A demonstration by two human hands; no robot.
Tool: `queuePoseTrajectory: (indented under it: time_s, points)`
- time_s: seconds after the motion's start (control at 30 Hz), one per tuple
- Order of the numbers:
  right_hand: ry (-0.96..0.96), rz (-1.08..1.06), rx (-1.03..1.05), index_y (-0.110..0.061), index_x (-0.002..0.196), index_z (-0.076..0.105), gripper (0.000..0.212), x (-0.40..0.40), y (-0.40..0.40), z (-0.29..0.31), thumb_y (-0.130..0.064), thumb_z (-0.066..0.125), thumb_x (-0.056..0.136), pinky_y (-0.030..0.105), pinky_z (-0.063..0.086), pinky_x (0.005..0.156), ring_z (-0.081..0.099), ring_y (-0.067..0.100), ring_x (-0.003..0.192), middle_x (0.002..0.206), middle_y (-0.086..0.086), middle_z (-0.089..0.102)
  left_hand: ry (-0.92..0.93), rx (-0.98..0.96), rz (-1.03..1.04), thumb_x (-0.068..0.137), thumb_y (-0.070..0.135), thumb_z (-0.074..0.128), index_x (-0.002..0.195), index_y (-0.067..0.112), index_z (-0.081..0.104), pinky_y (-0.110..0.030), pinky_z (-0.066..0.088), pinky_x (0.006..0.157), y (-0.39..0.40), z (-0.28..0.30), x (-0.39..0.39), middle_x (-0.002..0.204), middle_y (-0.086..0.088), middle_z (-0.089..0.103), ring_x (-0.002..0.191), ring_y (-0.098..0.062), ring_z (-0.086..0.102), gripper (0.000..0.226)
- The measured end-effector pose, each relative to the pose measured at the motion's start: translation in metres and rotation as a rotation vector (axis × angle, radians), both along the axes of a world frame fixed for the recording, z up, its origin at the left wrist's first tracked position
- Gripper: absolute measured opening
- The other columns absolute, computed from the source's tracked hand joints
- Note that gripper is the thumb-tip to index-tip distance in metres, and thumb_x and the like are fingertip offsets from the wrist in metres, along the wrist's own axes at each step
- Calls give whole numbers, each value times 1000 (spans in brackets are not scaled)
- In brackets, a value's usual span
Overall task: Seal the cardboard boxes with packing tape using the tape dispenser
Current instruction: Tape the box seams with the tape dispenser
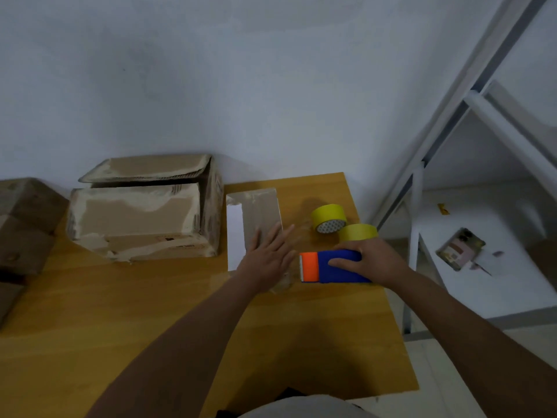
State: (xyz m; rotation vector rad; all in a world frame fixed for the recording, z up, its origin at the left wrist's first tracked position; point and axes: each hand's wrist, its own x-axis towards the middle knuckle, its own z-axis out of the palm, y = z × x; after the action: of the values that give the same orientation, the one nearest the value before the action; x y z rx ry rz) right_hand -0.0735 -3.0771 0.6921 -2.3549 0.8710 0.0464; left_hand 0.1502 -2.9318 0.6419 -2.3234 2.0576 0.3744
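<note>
Right hand (372,259) in a closed grip around blue and orange tape dispenser (330,267), just right of small cardboard box (259,218). Left hand (268,254) flat, fingers straight, pressing box top on wooden bench (120,312). Beyond, two yellow tape rolls (330,217); far left, larger open box (141,212).

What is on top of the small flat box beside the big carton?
The left hand lies flat on the small box, beside a white label. The near end under the hand is covered.

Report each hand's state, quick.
Left hand: open, fingers straight, pressing flat on the small box.
Right hand: gripping the blue and orange tape dispenser.
</note>
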Motion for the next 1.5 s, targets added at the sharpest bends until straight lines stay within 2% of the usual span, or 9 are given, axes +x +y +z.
queuePoseTrajectory:
  time_s: [0.17,0.4,0.53,0.67,0.87,1.03,1.3,1.37,1.5]
  points:
    - [-22,48,37,-31,125,64,47,-13,-6,0,-56,60,86,12,46,63,61,3,80,109,-3,72,-33,-22,-11,96,53,-11,151,37,-2,-52,-14,119,0,-10,3,161,13,-15,148,-14,-23,58]
    - [45,41,20,-34,129,61,59,-50,-22,0,-66,51,81,24,52,68,66,10,80,104,2,73,0,-35,-20,96,52,-10,155,34,5,-49,-18,119,0,-5,2,162,12,-11,149,-15,-20,64]
    - [67,21,-69,-36,129,60,53,-43,-22,-7,-64,55,85,18,41,60,60,6,74,103,0,73,-13,-27,-22,96,53,-12,154,33,4,-48,-19,118,1,-2,0,160,12,-12,149,-16,-21,64]
    - [110,-62,-156,-34,132,59,59,-35,-12,-19,-68,51,85,28,51,72,64,17,92,113,3,69,-25,-13,-18,96,53,-11,154,34,3,-47,-21,118,1,1,-1,162,11,-11,149,-16,-22,62]
    - [64,-262,-266,-36,122,63,49,-15,16,-45,-67,50,86,31,51,70,64,17,92,104,-1,70,-24,-36,-34,86,60,-30,151,35,0,-51,-14,119,2,3,-2,160,11,-12,150,-18,-20,76]
    - [24,-335,-296,-33,110,67,40,4,29,-57,-63,50,89,29,48,66,63,15,84,95,-2,70,-23,-37,-22,91,54,-21,155,34,3,-50,-15,119,2,2,-2,161,13,-12,149,-16,-22,71]
    - [255,-424,-226,-18,105,64,45,17,26,-59,-58,47,94,32,47,65,64,23,84,92,7,67,23,-68,-30,94,55,-18,157,29,15,-50,-13,120,3,-4,0,165,11,0,150,-15,-20,76]
    - [392,-500,-271,-18,109,64,45,-8,15,-54,-56,44,96,31,46,65,65,24,84,93,7,67,20,-91,-47,97,53,-11,156,27,22,-51,-11,120,5,-7,0,165,11,4,150,-15,-18,73]
    - [234,-514,-353,-24,127,57,43,-20,33,-59,-52,40,99,34,47,67,65,26,81,92,8,69,51,-95,-46,99,51,-10,155,28,24,-51,-10,121,3,-8,1,165,10,8,151,-14,-17,70]
